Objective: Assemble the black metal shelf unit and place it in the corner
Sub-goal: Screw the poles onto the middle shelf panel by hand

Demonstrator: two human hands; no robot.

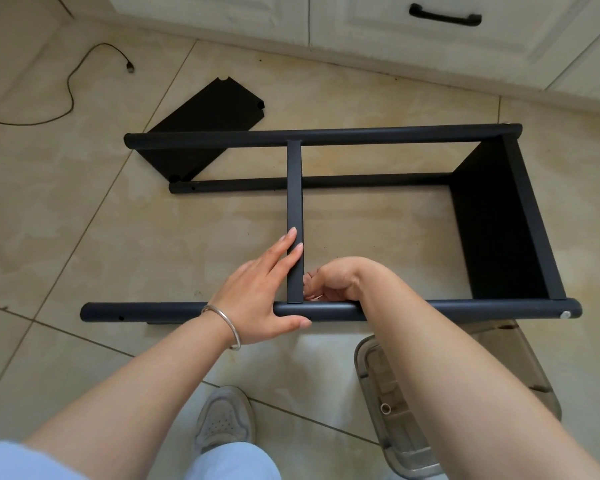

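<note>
The black metal shelf unit lies on its side on the tiled floor. Its near pole (447, 308) and far pole (326, 136) run left to right. One shelf panel (492, 223) sits at the right end, and a middle shelf (294, 188) stands edge-on between the poles. My left hand (260, 296) lies on the middle shelf's left side, fingers straight, thumb under the near pole. My right hand (329, 280) is curled at the joint of the middle shelf and near pole; what its fingertips pinch is hidden. A loose black shelf panel (205, 126) lies on the floor behind.
White cabinets (361, 26) with a black handle (444, 15) run along the back. A black cable (73, 84) trails at the far left. A clear plastic stool (395, 410) stands at my right, next to my shoe (224, 417).
</note>
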